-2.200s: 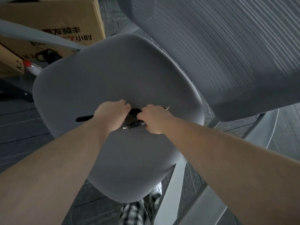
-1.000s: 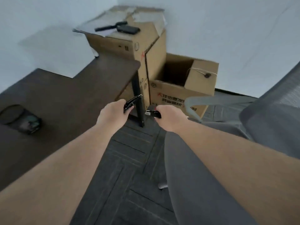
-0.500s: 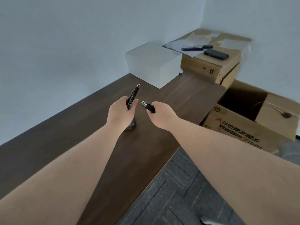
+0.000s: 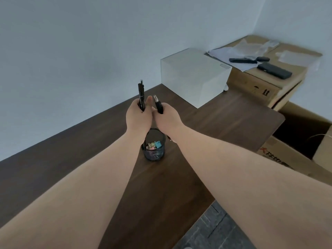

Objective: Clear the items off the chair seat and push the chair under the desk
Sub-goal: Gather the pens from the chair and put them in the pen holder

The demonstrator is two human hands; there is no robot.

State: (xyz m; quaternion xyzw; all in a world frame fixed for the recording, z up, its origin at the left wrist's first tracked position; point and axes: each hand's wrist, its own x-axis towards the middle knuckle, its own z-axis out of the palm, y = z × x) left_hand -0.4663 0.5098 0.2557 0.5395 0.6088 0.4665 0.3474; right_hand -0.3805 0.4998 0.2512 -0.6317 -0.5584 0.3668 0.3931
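Observation:
My left hand (image 4: 137, 117) is closed around black pens (image 4: 141, 95) that stick up nearly upright above the fist. My right hand (image 4: 166, 118) grips another black pen (image 4: 158, 104) with its silver tip pointing up. Both hands hover side by side, almost touching, just above a black mesh pen cup (image 4: 154, 150) that stands on the dark wooden desk (image 4: 224, 126). Colourful binder clips lie in the cup's bottom. The chair is out of view.
A white box (image 4: 194, 76) sits at the desk's far end by the wall. Beyond it a closed cardboard box (image 4: 265, 83) carries papers and dark devices. An open cardboard box (image 4: 305, 146) stands on the floor at right. Grey carpet shows at bottom right.
I have turned from the chair to the desk with pens in both hands. In the last half second the hands moved together over the pen cup, pens now upright.

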